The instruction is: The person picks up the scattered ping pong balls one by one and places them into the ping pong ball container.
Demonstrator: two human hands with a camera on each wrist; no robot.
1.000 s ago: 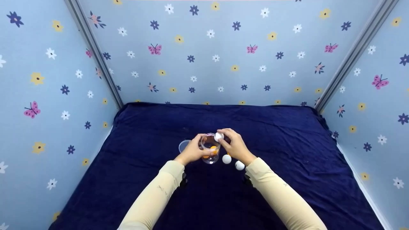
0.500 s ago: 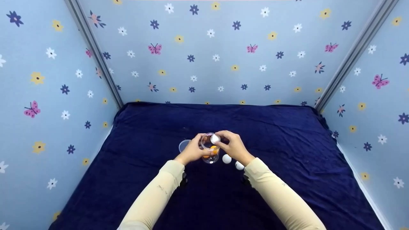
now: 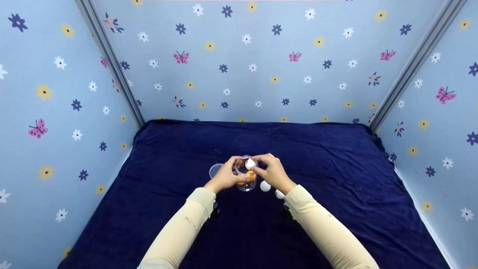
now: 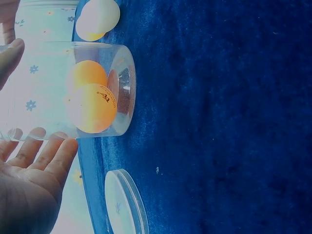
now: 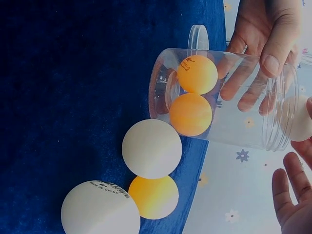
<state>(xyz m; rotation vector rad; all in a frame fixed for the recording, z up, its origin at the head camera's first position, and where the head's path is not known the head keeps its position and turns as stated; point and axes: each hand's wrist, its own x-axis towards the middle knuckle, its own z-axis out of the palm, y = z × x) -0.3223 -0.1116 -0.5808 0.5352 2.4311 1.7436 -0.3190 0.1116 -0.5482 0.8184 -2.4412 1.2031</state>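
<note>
My left hand [image 3: 225,177] grips a clear plastic jar [image 5: 239,129] round its side, the thumb across the near side and the fingers behind. The jar stands upright with its mouth uncovered, and two orange ping-pong balls [image 5: 197,74] lie at its bottom. Between the thumb and fingertips of my right hand [image 3: 276,172] is a white ping-pong ball [image 3: 250,163], pinched at the jar's mouth. In the right wrist view this ball [image 5: 297,118] overlaps the jar's threaded rim. On the cloth by the jar lie two white balls [image 5: 151,148] and an orange ball [image 5: 155,197].
A round clear lid [image 4: 124,204] lies on the cloth left of the jar, partly behind the left hand in the head view. Dark blue cloth [image 3: 321,160] covers the table. Flower-patterned walls [image 3: 254,48] with grey corner posts [image 3: 409,65] enclose it on three sides.
My right hand has moved slightly left, bringing the white ball from the jar's right rim over its mouth. The left hand and the jar have stayed in place.
</note>
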